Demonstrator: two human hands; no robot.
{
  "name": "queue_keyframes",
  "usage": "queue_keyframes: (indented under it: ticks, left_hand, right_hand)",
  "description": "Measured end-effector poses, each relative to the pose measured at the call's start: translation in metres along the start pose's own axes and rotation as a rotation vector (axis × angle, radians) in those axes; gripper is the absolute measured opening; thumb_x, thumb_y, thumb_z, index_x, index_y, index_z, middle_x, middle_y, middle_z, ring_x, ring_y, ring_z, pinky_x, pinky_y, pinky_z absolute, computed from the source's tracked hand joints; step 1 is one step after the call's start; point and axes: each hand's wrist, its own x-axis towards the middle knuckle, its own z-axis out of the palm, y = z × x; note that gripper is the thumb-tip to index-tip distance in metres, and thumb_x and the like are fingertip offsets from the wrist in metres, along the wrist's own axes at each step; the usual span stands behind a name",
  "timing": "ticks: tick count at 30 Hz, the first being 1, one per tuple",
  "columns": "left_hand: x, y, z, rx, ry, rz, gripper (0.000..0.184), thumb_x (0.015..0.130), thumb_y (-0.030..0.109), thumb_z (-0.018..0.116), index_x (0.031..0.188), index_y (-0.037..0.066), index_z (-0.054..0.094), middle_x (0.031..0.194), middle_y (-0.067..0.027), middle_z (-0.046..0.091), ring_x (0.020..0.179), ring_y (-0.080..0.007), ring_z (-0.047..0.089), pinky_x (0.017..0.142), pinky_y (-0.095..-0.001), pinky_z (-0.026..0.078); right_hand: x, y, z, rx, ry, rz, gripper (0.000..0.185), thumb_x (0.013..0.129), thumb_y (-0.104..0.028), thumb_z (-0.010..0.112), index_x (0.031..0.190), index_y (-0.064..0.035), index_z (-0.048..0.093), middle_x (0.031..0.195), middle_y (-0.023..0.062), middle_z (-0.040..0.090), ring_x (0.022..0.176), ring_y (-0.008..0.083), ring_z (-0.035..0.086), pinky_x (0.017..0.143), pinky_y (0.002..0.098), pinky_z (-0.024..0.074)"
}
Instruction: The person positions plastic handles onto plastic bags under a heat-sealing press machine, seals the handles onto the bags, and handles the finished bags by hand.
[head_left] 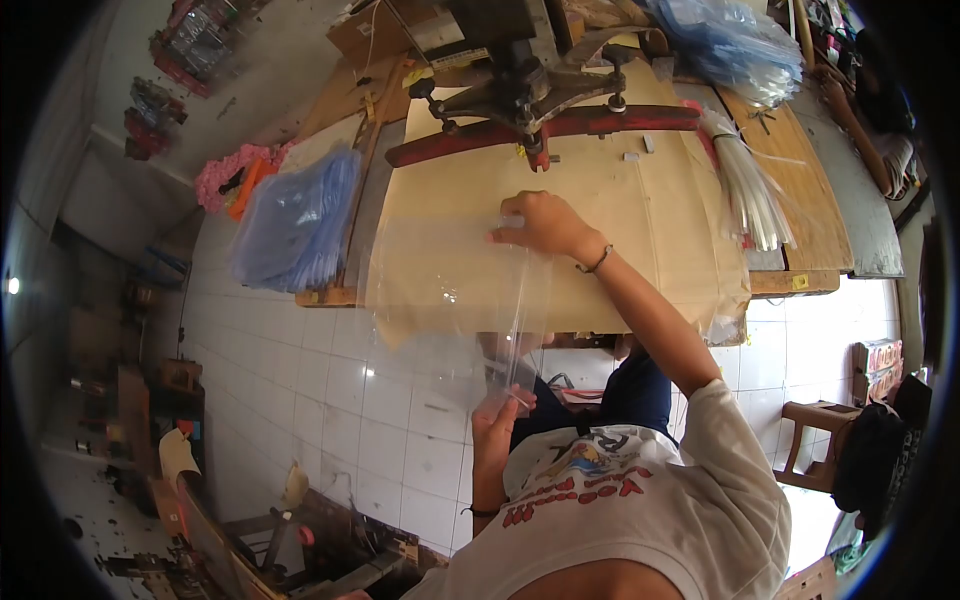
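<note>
Clear plastic sheet (450, 297) ran fore-aft: right hand (541, 222) pinched far end, nearer red bar (620, 121); left hand (496, 414) gripped near end.

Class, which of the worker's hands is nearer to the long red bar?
Right. The right hand is just below the red bar in the picture; the left hand is much lower, close to the person's body.

Red lettering (580, 492) stands on the front of the white shirt (690, 510), but its words cannot be read with certainty. Other writing is not readable.
</note>
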Motion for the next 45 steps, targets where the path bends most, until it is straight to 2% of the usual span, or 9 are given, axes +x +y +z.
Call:
queue_keyframes:
  ticks: [4, 7, 13, 21, 30, 33, 36, 39, 45]
  left_hand:
    - [0.012, 0.019, 0.015, 0.023, 0.1, 0.233, 0.032, 0.102, 0.016, 0.059, 0.128, -0.001, 0.057, 0.114, -0.0192, 0.067, 0.101, -0.0315, 0.069, 0.091, -0.0454, 0.056]
    - [0.021, 0.04, 0.005, -0.242, -0.001, 0.257, 0.032, 0.104, 0.023, 0.055, 0.127, 0.001, 0.058, 0.104, -0.0145, 0.067, 0.096, -0.0291, 0.069, 0.09, -0.0455, 0.056]
    - [0.049, 0.075, 0.013, -0.266, 0.233, 0.233, 0.019, 0.099, 0.025, 0.063, 0.102, 0.007, 0.058, 0.083, -0.0034, 0.057, 0.068, -0.018, 0.055, 0.067, -0.0363, 0.05]
    - [0.102, 0.131, 0.018, 0.061, 0.215, 0.373, 0.019, 0.094, 0.013, 0.061, 0.108, 0.004, 0.054, 0.098, -0.0059, 0.06, 0.078, -0.0163, 0.063, 0.061, -0.032, 0.053]
    - [0.22, 0.167, 0.025, 0.373, 0.067, 0.219, 0.025, 0.098, 0.017, 0.056, 0.114, -0.001, 0.054, 0.077, -0.0095, 0.057, 0.048, -0.0175, 0.057, 0.047, -0.0325, 0.05]
    - [0.245, 0.145, 0.043, 0.487, 0.15, 0.36, 0.036, 0.097, 0.017, 0.057, 0.127, -0.003, 0.056, 0.08, -0.0054, 0.057, 0.059, -0.014, 0.055, 0.055, -0.0337, 0.05]
    - [0.269, 0.126, 0.044, 0.739, 0.27, 0.759, 0.047, 0.098, 0.014, 0.057, 0.14, -0.006, 0.05, 0.08, -0.0049, 0.058, 0.063, -0.0131, 0.054, 0.062, -0.031, 0.048]
    - [0.251, 0.133, 0.046, 0.721, 0.237, 0.541, 0.047, 0.099, 0.013, 0.055, 0.139, -0.01, 0.047, 0.096, -0.0153, 0.068, 0.086, -0.0221, 0.065, 0.082, -0.0335, 0.051]
    - [0.273, 0.126, 0.033, 0.695, 0.165, 0.503, 0.052, 0.1, 0.014, 0.056, 0.143, -0.01, 0.043, 0.087, -0.0119, 0.066, 0.073, -0.0188, 0.062, 0.073, -0.0343, 0.054]
  right_hand:
    - [-0.004, -0.015, -0.031, 0.39, -0.208, 0.219, 0.047, 0.088, -0.047, 0.075, 0.101, -0.0019, 0.069, 0.079, 0.016, 0.072, 0.07, 0.0242, 0.073, 0.066, 0.0351, 0.0556]
    - [-0.002, -0.002, -0.029, 0.357, -0.201, 0.218, 0.049, 0.091, -0.044, 0.073, 0.106, 0.0019, 0.067, 0.078, 0.0141, 0.072, 0.064, 0.0218, 0.071, 0.06, 0.0317, 0.0543]
    - [0.0, 0.009, -0.023, 0.331, -0.031, 0.272, 0.051, 0.091, -0.042, 0.074, 0.107, 0.0053, 0.066, 0.079, 0.0139, 0.073, 0.066, 0.0202, 0.07, 0.065, 0.0326, 0.0548]
    - [0.004, 0.033, -0.011, 0.215, 0.231, 0.338, 0.053, 0.09, -0.042, 0.071, 0.109, 0.007, 0.065, 0.088, 0.0243, 0.073, 0.087, 0.0393, 0.071, 0.079, 0.0459, 0.0543]
    - [-0.001, 0.059, -0.025, 0.172, 0.625, 0.349, 0.041, 0.094, -0.029, 0.064, 0.117, 0.0055, 0.057, 0.099, 0.0356, 0.068, 0.097, 0.0528, 0.064, 0.085, 0.0531, 0.0514]
    - [-0.003, 0.071, -0.03, 0.21, 0.64, 0.374, 0.046, 0.096, -0.027, 0.062, 0.127, 0.0047, 0.049, 0.101, 0.0366, 0.067, 0.098, 0.0539, 0.064, 0.086, 0.0547, 0.0507]
    - [-0.007, 0.058, -0.043, 0.181, 0.574, 0.45, 0.048, 0.097, -0.026, 0.06, 0.13, 0.0049, 0.045, 0.103, 0.0369, 0.067, 0.098, 0.0539, 0.064, 0.086, 0.0561, 0.0502]
    - [-0.007, 0.066, -0.035, 0.132, 0.609, 0.423, 0.047, 0.097, -0.025, 0.059, 0.13, 0.0047, 0.045, 0.102, 0.0363, 0.067, 0.098, 0.0538, 0.064, 0.086, 0.0568, 0.05]
    - [-0.007, 0.085, -0.03, 0.119, 0.652, 0.47, 0.043, 0.097, -0.022, 0.056, 0.13, 0.0047, 0.046, 0.101, 0.0357, 0.068, 0.098, 0.0524, 0.065, 0.087, 0.0554, 0.0506]
